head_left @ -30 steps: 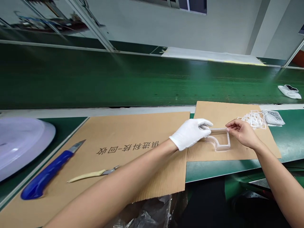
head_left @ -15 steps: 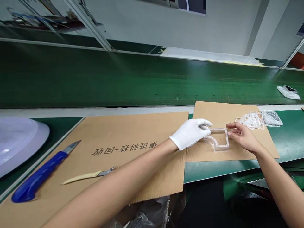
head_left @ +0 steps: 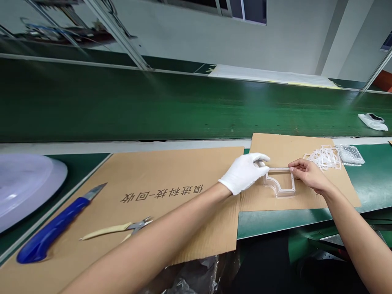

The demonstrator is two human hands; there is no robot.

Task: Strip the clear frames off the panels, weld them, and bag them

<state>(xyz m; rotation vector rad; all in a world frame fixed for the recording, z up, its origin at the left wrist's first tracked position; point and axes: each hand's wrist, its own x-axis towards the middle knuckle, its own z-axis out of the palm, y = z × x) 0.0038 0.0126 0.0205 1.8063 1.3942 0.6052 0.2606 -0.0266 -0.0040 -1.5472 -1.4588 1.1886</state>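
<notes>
A clear plastic frame-shaped part (head_left: 284, 193) with a curved cut-out and a pale rim rests on the right-hand cardboard sheet (head_left: 330, 200). My left hand (head_left: 246, 173), in a white glove, grips the part's upper left edge with thumb and fingers. My right hand (head_left: 310, 176) is bare and pinches the rim at its upper right corner. Whether a separate thin white strip lies along that rim, I cannot tell. Just beyond my right hand is a loose pile of thin white frame-shaped gaskets (head_left: 326, 157), beside a small clear bag (head_left: 351, 155).
On the left cardboard sheet (head_left: 183, 163) lie a blue-handled knife (head_left: 53, 230) and yellow-handled nippers (head_left: 107, 231), partly behind my forearm. A round translucent white item (head_left: 30, 188) sits at far left. Behind runs a green conveyor belt (head_left: 153, 106), bearing a small wrapped item (head_left: 373, 121).
My right hand has moved slightly left, and its fingertips now close on the part's upper right corner. My left hand stays at the left edge. The view has shifted slightly.
</notes>
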